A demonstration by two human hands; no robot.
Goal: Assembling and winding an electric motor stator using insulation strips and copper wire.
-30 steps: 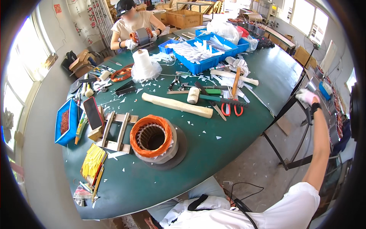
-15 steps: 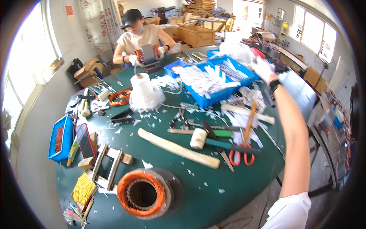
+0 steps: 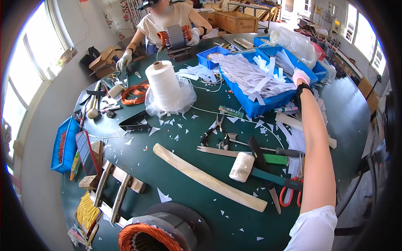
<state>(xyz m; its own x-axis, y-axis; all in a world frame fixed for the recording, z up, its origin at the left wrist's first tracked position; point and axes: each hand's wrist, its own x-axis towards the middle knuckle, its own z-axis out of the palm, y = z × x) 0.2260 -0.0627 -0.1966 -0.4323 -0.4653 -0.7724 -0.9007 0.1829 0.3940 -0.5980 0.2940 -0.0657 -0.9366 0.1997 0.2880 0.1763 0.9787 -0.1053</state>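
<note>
My right arm reaches far forward along the right side of the green table. My right hand (image 3: 302, 77), in a pale glove with a black wristband, is at the right edge of a blue bin (image 3: 256, 109) heaped with white paper strips (image 3: 251, 77). Its fingers are too small and unclear to show what they hold, if anything. A clear plastic bag (image 3: 295, 44) lies just beyond it. My left hand is out of view. Near me stands a stator (image 3: 167, 230) with orange copper windings, partly cut off by the lower edge.
A mallet (image 3: 242, 166), red-handled scissors (image 3: 287, 196), pliers (image 3: 217, 125) and a curved pale wooden strip (image 3: 209, 180) lie mid-table. A white thread cone (image 3: 162, 85) stands behind them. Across the table, a co-worker (image 3: 167, 21) has one gloved hand on another wound stator (image 3: 178, 39).
My right hand has moved from beside the plastic bag to the bin's right edge. The view has shifted. The co-worker's one hand has left the stator and reaches toward the tools.
</note>
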